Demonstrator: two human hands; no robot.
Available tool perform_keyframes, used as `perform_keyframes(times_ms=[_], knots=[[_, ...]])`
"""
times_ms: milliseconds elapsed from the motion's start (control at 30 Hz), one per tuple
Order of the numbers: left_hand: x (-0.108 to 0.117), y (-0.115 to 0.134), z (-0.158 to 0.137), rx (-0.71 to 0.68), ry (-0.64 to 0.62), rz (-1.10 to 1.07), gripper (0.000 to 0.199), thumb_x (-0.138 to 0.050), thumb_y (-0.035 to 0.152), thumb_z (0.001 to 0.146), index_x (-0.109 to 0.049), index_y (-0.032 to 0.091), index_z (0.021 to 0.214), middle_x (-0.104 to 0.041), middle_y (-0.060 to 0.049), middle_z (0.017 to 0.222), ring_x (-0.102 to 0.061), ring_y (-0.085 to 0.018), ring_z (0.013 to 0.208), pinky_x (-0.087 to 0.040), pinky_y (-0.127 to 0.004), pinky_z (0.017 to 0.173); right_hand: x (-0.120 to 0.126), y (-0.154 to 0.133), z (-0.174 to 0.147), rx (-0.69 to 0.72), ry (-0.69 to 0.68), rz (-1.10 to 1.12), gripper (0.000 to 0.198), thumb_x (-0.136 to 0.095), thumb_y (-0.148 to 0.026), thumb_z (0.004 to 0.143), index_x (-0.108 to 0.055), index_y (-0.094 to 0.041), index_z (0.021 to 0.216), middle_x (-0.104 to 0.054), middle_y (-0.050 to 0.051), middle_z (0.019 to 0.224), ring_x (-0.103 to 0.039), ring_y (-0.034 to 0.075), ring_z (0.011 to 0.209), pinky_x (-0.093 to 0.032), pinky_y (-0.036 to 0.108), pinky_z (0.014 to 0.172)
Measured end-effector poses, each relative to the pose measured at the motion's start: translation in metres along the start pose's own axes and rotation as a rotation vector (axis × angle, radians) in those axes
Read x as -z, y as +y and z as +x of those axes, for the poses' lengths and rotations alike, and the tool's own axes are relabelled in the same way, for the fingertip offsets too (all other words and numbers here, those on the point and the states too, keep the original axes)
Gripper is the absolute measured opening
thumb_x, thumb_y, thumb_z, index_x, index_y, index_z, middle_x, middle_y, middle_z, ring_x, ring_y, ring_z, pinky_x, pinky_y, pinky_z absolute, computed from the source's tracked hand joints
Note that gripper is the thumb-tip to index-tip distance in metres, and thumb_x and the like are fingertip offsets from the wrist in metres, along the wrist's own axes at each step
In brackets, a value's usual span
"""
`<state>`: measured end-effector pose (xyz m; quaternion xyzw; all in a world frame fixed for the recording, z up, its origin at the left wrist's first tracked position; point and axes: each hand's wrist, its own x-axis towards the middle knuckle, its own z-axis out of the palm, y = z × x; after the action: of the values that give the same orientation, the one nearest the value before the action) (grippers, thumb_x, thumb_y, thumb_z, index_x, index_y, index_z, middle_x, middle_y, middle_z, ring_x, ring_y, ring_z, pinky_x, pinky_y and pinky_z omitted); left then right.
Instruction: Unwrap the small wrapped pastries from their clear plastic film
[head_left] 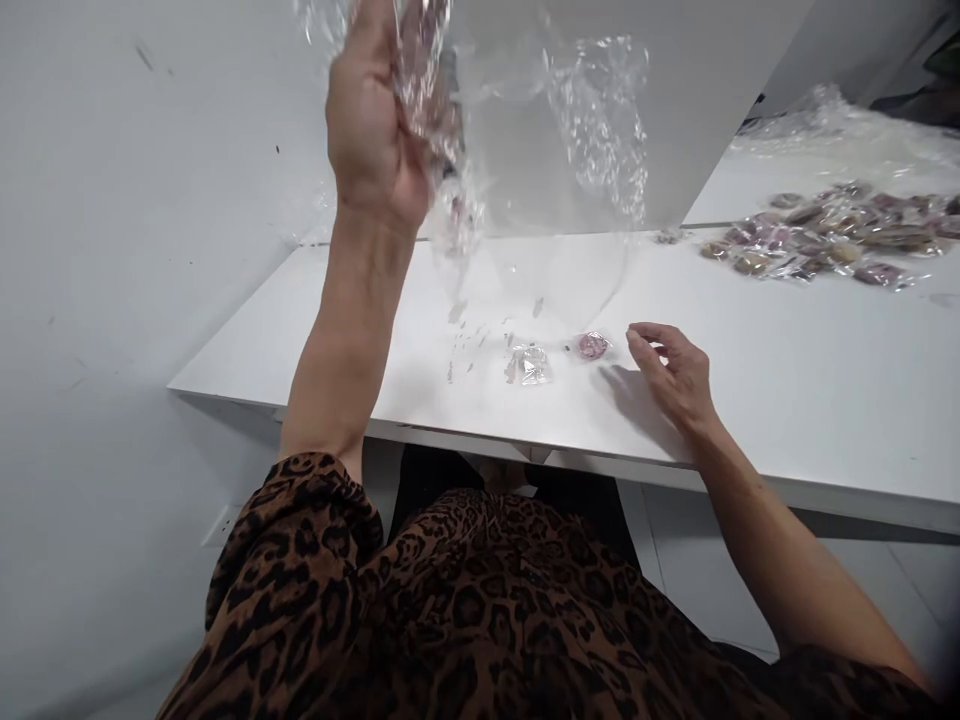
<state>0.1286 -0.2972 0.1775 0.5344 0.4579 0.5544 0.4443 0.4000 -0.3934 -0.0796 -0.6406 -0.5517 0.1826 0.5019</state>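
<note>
High at the upper left, my left hand is closed round a crinkled clear plastic bag. The bag hangs open to the right, partly see-through. Small wrapped items show as blurred pink and dark shapes near my palm; whether they lie inside the bag or in the hand, I cannot tell. My right hand hovers over the white table, thumb and forefinger tips together with nothing visible between them. Just left of its fingertips lies a small packet with a round pinkish piece. Beside that is a clear packet with pale contents.
A heap of small clear-wrapped pieces, pink and tan, lies at the right back of the white table. Behind it is crumpled clear plastic sheeting. A white wall borders the table's left end. Crumbs or marks dot the tabletop.
</note>
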Motion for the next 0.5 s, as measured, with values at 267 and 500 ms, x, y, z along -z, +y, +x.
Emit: perform_keyframes(times_ms=[267,500], knots=[[0.048,-0.093,-0.072,0.121,-0.454,-0.087,0.041,-0.038,0.035,0.112,-0.058,0.023,0.145,-0.077,-0.005,0.104,-0.039,0.002,0.043,-0.028,-0.012,0.042,-0.049,-0.091,-0.004,0.053,-0.501,0.624,0.076,-0.069,-0.066,0.087,-0.043,-0.039,0.154,-0.061,0.009,0.144,-0.07,0.024,0.107,-0.061,0.036,0.072],[0.095,-0.135,-0.078,0.068,-0.523,0.329,0.018,-0.075,0.027,0.089,-0.076,0.016,0.075,-0.069,-0.005,0.075,-0.055,-0.01,0.059,-0.039,-0.022,0.048,-0.067,-0.121,-0.008,0.15,-0.7,0.474,0.036,-0.073,-0.056,0.09,-0.077,-0.028,0.112,-0.074,0.007,0.1,-0.069,0.023,0.09,-0.058,0.039,0.076]])
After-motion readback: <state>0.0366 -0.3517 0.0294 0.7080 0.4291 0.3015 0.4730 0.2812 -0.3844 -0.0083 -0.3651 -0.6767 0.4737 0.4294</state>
